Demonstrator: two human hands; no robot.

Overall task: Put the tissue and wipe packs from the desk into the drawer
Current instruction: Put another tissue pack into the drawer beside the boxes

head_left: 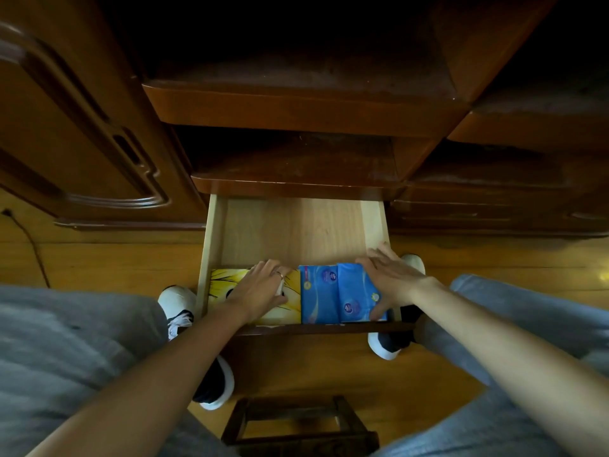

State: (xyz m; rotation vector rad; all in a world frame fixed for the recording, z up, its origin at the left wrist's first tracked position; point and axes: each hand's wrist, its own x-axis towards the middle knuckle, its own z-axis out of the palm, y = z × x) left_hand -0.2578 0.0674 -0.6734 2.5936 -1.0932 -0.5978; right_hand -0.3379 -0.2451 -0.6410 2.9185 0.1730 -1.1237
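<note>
packs: yellow tissue pack (227, 285) and two blue wipe packs (321, 293) side by side along front of open drawer (296, 225), centre frame
left hand (263, 288): flat on yellow pack, fingers relaxed
right hand (389, 278): fingers spread over rightmost blue pack, thumb curled at its near edge
risk: right pack looks tilted, may catch when the drawer closes
room: dark wood cabinet (82, 127) upper left, wood floor (99, 258), stool (296, 423) bottom centre

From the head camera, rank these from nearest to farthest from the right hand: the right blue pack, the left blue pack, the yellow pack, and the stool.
1. Right blue pack: under the right hand, at the drawer's right end.
2. Left blue pack: next to it, mid-drawer.
3. Yellow pack: drawer's left end, under the left hand.
4. Stool: on the floor, bottom of view.
</note>
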